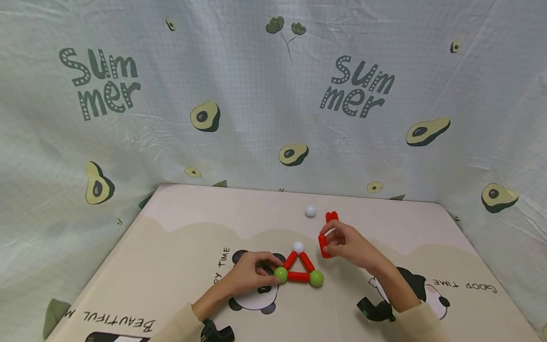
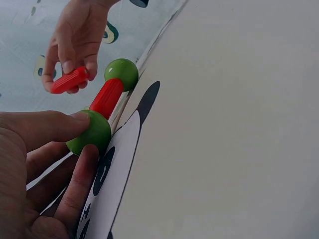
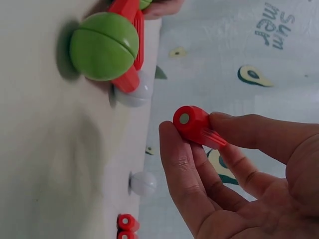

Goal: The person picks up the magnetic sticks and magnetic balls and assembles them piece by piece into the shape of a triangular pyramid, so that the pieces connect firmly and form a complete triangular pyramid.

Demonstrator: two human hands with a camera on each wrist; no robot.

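On the table lies a triangle of three red magnetic rods (image 1: 298, 277) joined by two green balls (image 1: 316, 279) and one white ball (image 1: 297, 247). My left hand (image 1: 255, 273) pinches the triangle's left green ball (image 2: 94, 133) between thumb and finger. To the right of the triangle, my right hand (image 1: 348, 244) holds a loose red magnetic rod (image 3: 192, 124) between thumb and fingers, above the table. A pale round magnet shows in the rod's end in the right wrist view. The held rod is apart from the triangle.
A loose white ball (image 1: 310, 211) lies behind the triangle. Beside it, two red rods (image 1: 331, 217) lie side by side, partly behind my right hand. The table (image 1: 179, 237) has printed pandas and words; a patterned cloth (image 1: 248, 71) hangs behind it.
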